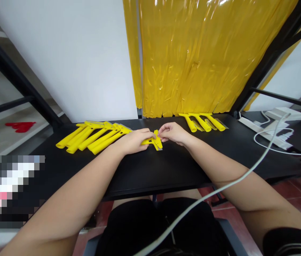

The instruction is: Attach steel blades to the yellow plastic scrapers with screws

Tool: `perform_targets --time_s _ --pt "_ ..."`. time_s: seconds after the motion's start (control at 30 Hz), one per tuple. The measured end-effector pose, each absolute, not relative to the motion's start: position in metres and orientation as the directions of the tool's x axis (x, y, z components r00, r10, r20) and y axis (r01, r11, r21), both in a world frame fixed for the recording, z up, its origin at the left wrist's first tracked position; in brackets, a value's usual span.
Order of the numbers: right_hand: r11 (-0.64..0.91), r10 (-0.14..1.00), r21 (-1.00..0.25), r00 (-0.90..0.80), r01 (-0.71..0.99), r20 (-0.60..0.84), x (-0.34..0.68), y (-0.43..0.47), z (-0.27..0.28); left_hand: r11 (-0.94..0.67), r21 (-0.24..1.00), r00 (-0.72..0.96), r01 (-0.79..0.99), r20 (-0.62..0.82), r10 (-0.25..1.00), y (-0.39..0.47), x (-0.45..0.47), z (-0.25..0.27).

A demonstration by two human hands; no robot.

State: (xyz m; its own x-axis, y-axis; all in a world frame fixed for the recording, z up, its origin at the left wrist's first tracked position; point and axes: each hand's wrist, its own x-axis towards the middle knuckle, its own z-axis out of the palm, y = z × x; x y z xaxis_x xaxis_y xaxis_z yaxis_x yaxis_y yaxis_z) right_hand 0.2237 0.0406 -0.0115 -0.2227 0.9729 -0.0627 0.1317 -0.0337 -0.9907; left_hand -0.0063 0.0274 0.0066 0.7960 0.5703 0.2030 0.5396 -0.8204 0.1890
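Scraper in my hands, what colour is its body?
Bright yellow; the scraper shows in the head view, the only one.

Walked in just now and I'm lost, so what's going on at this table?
A person sits at a black table, both hands at one yellow scraper. The left hand holds it, while the fingertips of the right hand are at its head; whether they pinch anything small is hard to tell. An overlapping row of scrapers lies on the left, and three more scrapers lie on the right, by a yellow curtain.
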Motion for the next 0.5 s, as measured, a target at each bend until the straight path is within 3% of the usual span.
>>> perform_targets --time_s 0.17,0.37,0.5 --pt "0.002 0.975 -0.994 -0.221 0.111 -0.022 0.2244 0.0427 -0.0151 -0.833 0.184 0.803 0.522 0.224 0.553 0.0275 -0.0071 0.0057" --pt "0.129 0.975 -0.946 -0.211 0.298 0.067 0.2254 0.041 -0.0132 -0.826 0.214 0.791 0.522 0.243 0.562 0.0283 -0.0077 0.0062" --pt "0.105 0.978 -0.961 -0.201 0.257 0.054 0.225 0.0411 -0.0117 -0.835 0.196 0.798 0.514 0.248 0.549 0.0279 -0.0076 0.0073"
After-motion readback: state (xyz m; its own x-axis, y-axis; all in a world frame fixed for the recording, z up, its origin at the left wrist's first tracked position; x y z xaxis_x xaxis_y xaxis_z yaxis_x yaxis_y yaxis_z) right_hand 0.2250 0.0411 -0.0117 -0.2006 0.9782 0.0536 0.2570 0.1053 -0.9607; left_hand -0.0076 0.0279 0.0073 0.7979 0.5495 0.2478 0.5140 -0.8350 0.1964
